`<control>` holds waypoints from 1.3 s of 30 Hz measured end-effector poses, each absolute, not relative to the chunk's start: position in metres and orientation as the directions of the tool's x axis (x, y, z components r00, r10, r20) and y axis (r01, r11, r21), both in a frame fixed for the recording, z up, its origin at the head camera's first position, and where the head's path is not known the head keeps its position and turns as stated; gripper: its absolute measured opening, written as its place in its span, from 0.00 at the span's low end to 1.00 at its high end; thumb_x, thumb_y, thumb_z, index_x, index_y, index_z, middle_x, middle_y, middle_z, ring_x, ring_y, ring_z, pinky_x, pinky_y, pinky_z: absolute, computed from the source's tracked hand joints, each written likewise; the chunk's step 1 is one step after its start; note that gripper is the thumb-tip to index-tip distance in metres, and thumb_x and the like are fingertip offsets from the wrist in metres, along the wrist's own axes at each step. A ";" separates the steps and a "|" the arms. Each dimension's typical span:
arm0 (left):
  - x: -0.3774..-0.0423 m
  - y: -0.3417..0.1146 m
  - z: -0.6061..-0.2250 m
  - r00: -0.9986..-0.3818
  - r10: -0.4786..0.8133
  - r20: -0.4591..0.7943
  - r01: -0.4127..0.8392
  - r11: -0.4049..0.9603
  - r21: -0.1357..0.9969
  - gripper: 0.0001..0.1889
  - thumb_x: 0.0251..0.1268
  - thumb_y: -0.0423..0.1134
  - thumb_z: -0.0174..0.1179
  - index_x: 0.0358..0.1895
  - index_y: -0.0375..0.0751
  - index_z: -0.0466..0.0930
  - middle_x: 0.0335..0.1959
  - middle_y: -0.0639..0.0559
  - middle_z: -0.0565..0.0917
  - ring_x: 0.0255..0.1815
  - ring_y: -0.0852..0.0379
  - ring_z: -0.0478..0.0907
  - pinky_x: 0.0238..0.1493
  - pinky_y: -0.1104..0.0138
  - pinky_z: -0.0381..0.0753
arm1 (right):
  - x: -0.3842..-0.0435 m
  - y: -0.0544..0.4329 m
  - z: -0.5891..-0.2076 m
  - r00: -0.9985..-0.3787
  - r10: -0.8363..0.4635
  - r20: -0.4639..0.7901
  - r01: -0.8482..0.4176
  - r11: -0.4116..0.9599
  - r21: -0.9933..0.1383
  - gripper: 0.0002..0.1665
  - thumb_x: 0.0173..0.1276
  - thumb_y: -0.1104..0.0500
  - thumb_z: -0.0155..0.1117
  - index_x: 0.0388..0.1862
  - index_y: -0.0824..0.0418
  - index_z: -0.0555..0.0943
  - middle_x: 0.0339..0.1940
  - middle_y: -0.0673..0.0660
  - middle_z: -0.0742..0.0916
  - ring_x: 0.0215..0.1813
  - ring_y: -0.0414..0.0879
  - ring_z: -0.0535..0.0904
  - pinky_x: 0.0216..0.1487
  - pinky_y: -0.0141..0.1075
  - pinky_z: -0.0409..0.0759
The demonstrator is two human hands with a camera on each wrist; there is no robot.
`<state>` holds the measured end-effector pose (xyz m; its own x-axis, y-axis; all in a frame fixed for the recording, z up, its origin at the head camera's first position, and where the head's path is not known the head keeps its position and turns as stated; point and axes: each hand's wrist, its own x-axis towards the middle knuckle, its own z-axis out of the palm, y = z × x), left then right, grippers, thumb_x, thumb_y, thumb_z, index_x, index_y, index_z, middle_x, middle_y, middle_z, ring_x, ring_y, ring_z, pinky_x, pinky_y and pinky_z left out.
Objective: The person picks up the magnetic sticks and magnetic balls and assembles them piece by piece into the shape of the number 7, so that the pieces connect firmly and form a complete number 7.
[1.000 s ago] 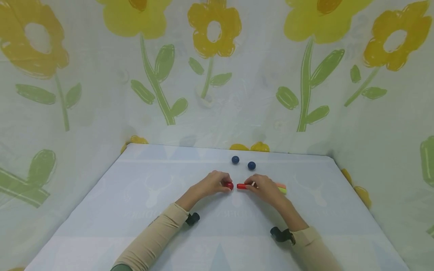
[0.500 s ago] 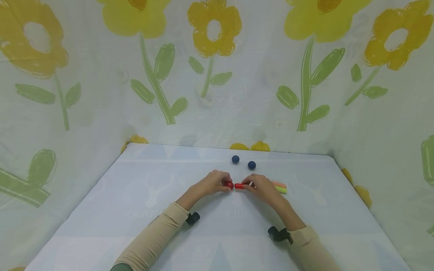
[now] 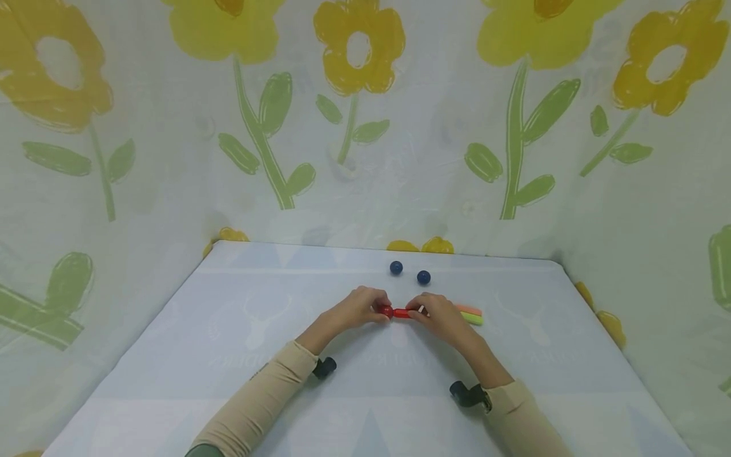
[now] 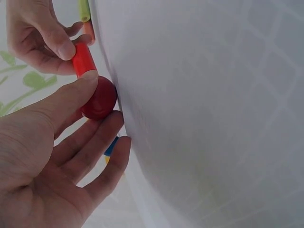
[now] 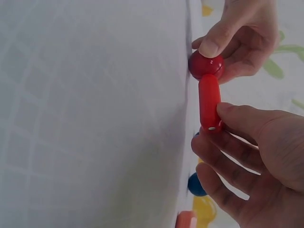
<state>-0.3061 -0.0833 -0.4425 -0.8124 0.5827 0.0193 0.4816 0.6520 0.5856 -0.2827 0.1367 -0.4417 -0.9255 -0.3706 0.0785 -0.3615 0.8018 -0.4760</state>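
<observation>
In the head view my left hand (image 3: 358, 308) holds a dark red ball (image 3: 387, 311) low over the white table. Its thumb presses one side of the ball, with fingertips on the other side, as the left wrist view shows. Facing it, my right hand (image 3: 444, 316) pinches a short bright red rod (image 5: 209, 100) between thumb and fingers. The rod's free end meets the ball (image 5: 207, 64) in the right wrist view, and the two stand in line. Part of the rod is hidden behind the right fingers in the head view.
Two dark blue balls (image 3: 396, 268) lie on the table (image 3: 274, 387) beyond my hands. An orange rod (image 3: 473, 311) and a yellow-green rod (image 3: 473, 319) lie side by side, just right of my right hand. A flower-printed curtain (image 3: 400, 158) rises behind the table.
My right hand has moved slightly left with the red rod, closing the gap between the rod and the ball. My left hand has stayed in place.
</observation>
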 end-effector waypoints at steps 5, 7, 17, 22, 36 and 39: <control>-0.307 -0.083 -0.442 -0.814 0.580 0.027 0.488 0.657 0.574 0.12 0.58 0.37 0.70 0.46 0.43 0.84 0.38 0.54 0.88 0.37 0.65 0.81 0.48 0.73 0.82 | -0.284 0.136 -0.440 -0.924 -0.374 0.076 -0.363 0.802 -0.474 0.09 0.65 0.59 0.69 0.45 0.55 0.87 0.36 0.49 0.88 0.37 0.40 0.78 0.46 0.34 0.82; -0.307 -0.083 -0.441 -0.814 0.581 0.029 0.492 0.660 0.567 0.13 0.58 0.37 0.70 0.46 0.43 0.84 0.38 0.54 0.88 0.38 0.65 0.81 0.48 0.72 0.82 | -0.284 0.136 -0.440 -0.924 -0.376 0.072 -0.363 0.803 -0.473 0.10 0.65 0.58 0.69 0.45 0.55 0.87 0.36 0.48 0.88 0.36 0.40 0.78 0.45 0.34 0.82; -0.307 -0.083 -0.439 -0.809 0.586 0.031 0.494 0.652 0.575 0.13 0.58 0.37 0.70 0.46 0.43 0.84 0.38 0.54 0.88 0.37 0.65 0.81 0.49 0.72 0.82 | -0.288 0.139 -0.439 -0.929 -0.365 0.051 -0.345 0.811 -0.472 0.09 0.66 0.57 0.68 0.45 0.54 0.87 0.37 0.48 0.88 0.37 0.40 0.78 0.44 0.34 0.82; -0.308 -0.083 -0.441 -0.808 0.588 0.033 0.496 0.650 0.576 0.12 0.58 0.37 0.70 0.45 0.43 0.84 0.38 0.54 0.88 0.37 0.65 0.81 0.48 0.73 0.81 | -0.290 0.144 -0.439 -0.935 -0.353 0.038 -0.330 0.821 -0.465 0.10 0.67 0.57 0.67 0.46 0.55 0.87 0.36 0.48 0.87 0.38 0.41 0.78 0.44 0.34 0.82; -0.307 -0.081 -0.443 -0.808 0.589 0.030 0.499 0.655 0.568 0.13 0.58 0.37 0.70 0.47 0.43 0.84 0.39 0.54 0.88 0.37 0.65 0.80 0.46 0.75 0.81 | -0.297 0.161 -0.434 -0.944 -0.328 0.045 -0.313 0.840 -0.443 0.11 0.68 0.55 0.66 0.46 0.56 0.87 0.36 0.50 0.88 0.37 0.42 0.79 0.42 0.35 0.82; -0.306 -0.082 -0.443 -0.804 0.593 0.034 0.503 0.649 0.570 0.13 0.58 0.36 0.70 0.47 0.42 0.84 0.39 0.53 0.88 0.37 0.65 0.80 0.46 0.75 0.81 | -0.299 0.164 -0.435 -0.949 -0.310 0.052 -0.300 0.846 -0.441 0.11 0.68 0.55 0.66 0.47 0.56 0.87 0.37 0.51 0.88 0.39 0.43 0.80 0.45 0.38 0.83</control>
<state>-0.3057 -0.0815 -0.4427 -0.8043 0.5933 0.0336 0.5029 0.6494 0.5705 -0.2989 0.1641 -0.4352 -0.9494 -0.3097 0.0525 -0.3002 0.8457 -0.4412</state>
